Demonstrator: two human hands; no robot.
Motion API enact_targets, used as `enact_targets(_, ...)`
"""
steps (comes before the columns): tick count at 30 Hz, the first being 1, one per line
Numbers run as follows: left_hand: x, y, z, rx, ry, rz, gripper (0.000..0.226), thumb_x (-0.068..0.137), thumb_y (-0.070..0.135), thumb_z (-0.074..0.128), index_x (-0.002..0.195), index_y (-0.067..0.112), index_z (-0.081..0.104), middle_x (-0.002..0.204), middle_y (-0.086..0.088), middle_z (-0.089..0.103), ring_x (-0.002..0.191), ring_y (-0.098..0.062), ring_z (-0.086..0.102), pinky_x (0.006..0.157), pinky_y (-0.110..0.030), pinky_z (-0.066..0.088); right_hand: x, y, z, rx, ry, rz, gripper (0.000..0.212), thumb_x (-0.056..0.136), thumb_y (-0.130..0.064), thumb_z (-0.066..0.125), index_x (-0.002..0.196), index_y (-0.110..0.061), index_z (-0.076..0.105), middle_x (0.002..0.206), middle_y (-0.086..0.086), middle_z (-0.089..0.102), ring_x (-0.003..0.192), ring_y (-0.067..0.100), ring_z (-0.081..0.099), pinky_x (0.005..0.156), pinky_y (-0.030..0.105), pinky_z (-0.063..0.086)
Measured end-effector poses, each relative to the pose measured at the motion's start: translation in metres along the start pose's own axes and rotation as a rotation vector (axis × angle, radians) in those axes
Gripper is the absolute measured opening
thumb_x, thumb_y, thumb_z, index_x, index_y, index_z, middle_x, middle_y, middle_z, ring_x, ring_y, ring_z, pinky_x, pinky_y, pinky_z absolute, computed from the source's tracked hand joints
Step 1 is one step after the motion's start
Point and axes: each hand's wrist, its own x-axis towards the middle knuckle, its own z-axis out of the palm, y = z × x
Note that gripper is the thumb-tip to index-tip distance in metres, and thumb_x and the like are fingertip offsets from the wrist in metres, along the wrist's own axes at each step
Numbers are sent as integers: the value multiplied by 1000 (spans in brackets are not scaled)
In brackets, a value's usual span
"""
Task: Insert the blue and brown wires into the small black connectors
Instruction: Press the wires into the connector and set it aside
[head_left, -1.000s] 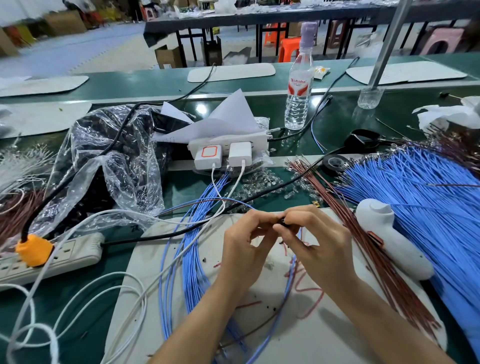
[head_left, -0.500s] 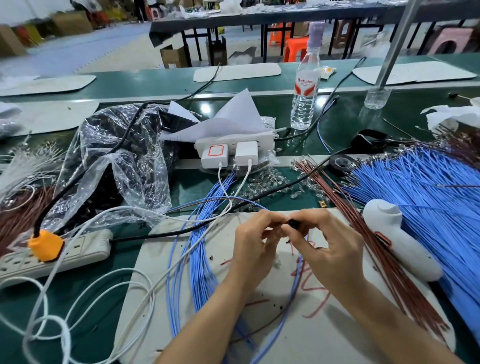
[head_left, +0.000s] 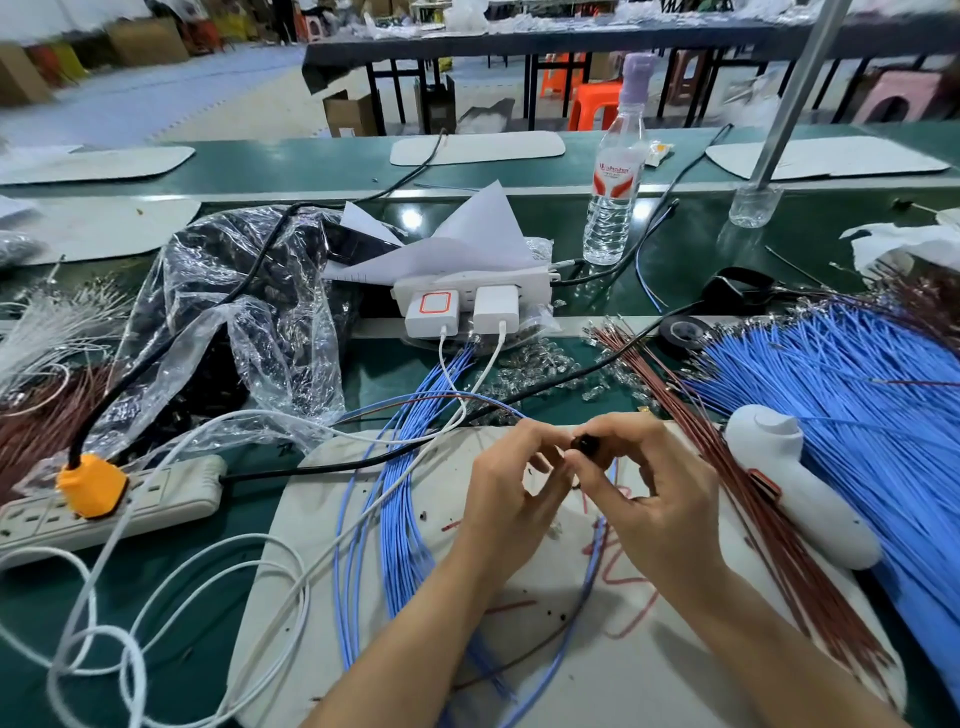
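Bench: green work surface (head_left: 322, 171), a white mat (head_left: 649, 675) under my hands. On the left lie a power strip (head_left: 171, 493) with an orange plug (head_left: 92, 486) and a crumpled clear plastic bag (head_left: 249, 312). Two white chargers (head_left: 457, 306) sit at centre, with a water bottle (head_left: 613, 176) behind them. On the right a large fan of loose blue wires (head_left: 857, 395) lies beside a row of brown wires (head_left: 727, 467), and a white handheld tool (head_left: 795, 493) rests across both.

Room: more tables behind, orange stools (head_left: 592, 104), cardboard boxes; all blurred.

Hands: my right hand (head_left: 654, 493) pinches the black connector (head_left: 586, 444) at its fingertips, just above the mat. My left hand (head_left: 511, 488) is curled, its fingertips against the connector; the blue and brown wires (head_left: 457, 399) arc in from the left to those fingers.

Change: a second ago the connector was nearly hidden between my fingertips; now its black end shows. Both hands stay over the same spot on the mat.
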Motion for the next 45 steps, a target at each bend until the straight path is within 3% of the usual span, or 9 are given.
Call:
enact_targets(7, 0, 0, 0, 20, -30, 26, 12, 86, 14, 63, 94, 6, 64, 84, 0, 64, 78, -17, 57, 72, -26, 45, 2, 3, -1, 72, -27, 95, 14, 80, -8, 69, 91, -1, 63, 81, 4, 65, 71, 18, 63, 66, 36, 53)
enact_targets(10, 0, 0, -1, 11, -40, 25, 15, 88, 19, 58, 96, 6, 63, 85, 2, 63, 79, -16, 57, 73, -24, 43, 1, 4, 0, 69, -17, 78, 14, 80, -10, 70, 90, -2, 63, 82, 2, 65, 71, 16, 62, 67, 30, 53)
enact_targets(13, -1, -1, -1, -6, -61, 36, 13, 87, 5, 59, 99, 9, 63, 88, 3, 63, 82, -18, 56, 75, -24, 43, -1, 3, 2, 37, -7, 72, 15, 80, -12, 71, 90, -3, 64, 81, -1, 64, 70, 12, 60, 68, 23, 51)
enact_targets(19, -4, 1, 0, -79, -71, 2, 16, 87, 0, 55, 98, 10, 62, 91, -2, 65, 87, -26, 60, 76, -42, 49, -3, 4, 4, 37, -6, 47, 14, 77, -5, 71, 89, -1, 63, 83, 2, 64, 71, 15, 61, 67, 25, 52)
enact_targets(24, -5, 1, 2, -132, -56, -32, 15, 87, -3, 54, 97, 3, 63, 92, -7, 66, 89, -28, 62, 76, -47, 49, -4, 3, 6, 31, 14, 11, 15, 78, -7, 70, 81, 1, 59, 87, -5, 61, 74, 10, 61, 68, 18, 52)
enact_targets(30, -6, 0, 2, -150, -31, -73, 10, 89, 9, 56, 96, 6, 63, 91, -7, 66, 88, -25, 63, 77, -47, 51, -3, 0, 6, 133, -14, 124, 18, 79, -12, 71, 87, -17, 56, 91, -8, 64, 77, 10, 63, 70, 23, 53)
enact_targets(35, 3, 1, 0, -226, 104, -74, 29, 85, 4, 62, 93, 31, 59, 89, 10, 61, 83, -20, 63, 77, -36, 53, -4, 1, 8, 247, -70, 177, 39, 76, 3, 63, 107, -19, 58, 110, 0, 60, 92, 22, 61, 83, 33, 52)
enact_targets(40, 0, 1, 0, -197, 97, -35, 31, 84, 0, 65, 95, 27, 57, 85, -2, 65, 82, -20, 70, 76, -31, 56, 2, 8, 4, 195, -97, 247, 36, 75, 5, 58, 95, -23, 64, 92, -3, 65, 87, 18, 63, 77, 38, 54)
enact_targets(45, 0, -1, -1, -172, 89, -25, 35, 83, -5, 62, 106, 22, 56, 91, 18, 62, 84, -7, 67, 79, -18, 52, 3, 10, 3, 140, -126, 196, 33, 74, 8, 64, 94, -18, 68, 90, -2, 67, 85, 15, 64, 75, 29, 54)
